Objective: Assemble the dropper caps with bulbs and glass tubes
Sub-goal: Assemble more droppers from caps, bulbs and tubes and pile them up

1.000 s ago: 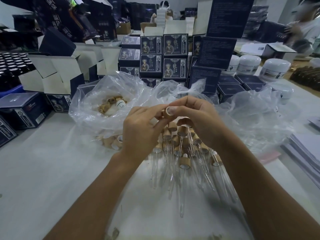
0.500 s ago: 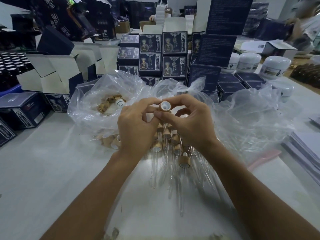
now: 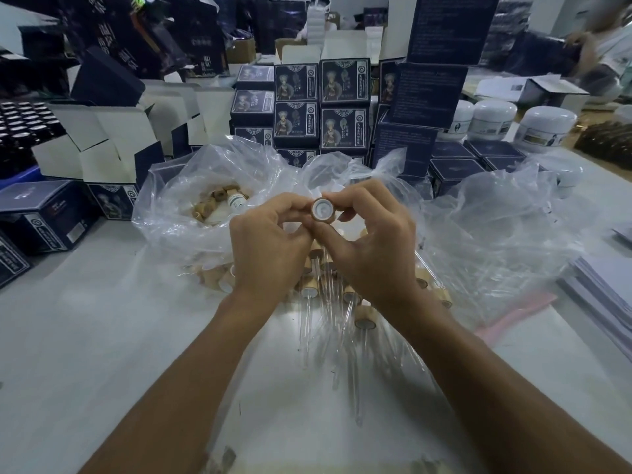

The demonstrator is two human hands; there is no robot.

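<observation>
A tan dropper cap (image 3: 323, 209) with a white inside faces me, its open end toward the camera. My right hand (image 3: 372, 248) pinches it between thumb and fingers. My left hand (image 3: 270, 246) holds its left side with thumb and forefinger. Below both hands lies a pile of assembled droppers (image 3: 345, 302), tan caps with clear glass tubes pointing toward me. A clear plastic bag (image 3: 191, 213) at the left holds loose tan caps (image 3: 213, 203) and a small white bottle (image 3: 236, 199).
Stacked dark printed boxes (image 3: 321, 107) stand behind the bags. Open white-lined cartons (image 3: 113, 145) sit at the left, white jars (image 3: 547, 126) at the back right. A paper stack (image 3: 605, 289) lies at the right edge. Crumpled clear plastic (image 3: 506, 234) spreads to the right.
Both hands lifted the cap a little and turned it, so its white open end now faces me. The pile beneath has not moved.
</observation>
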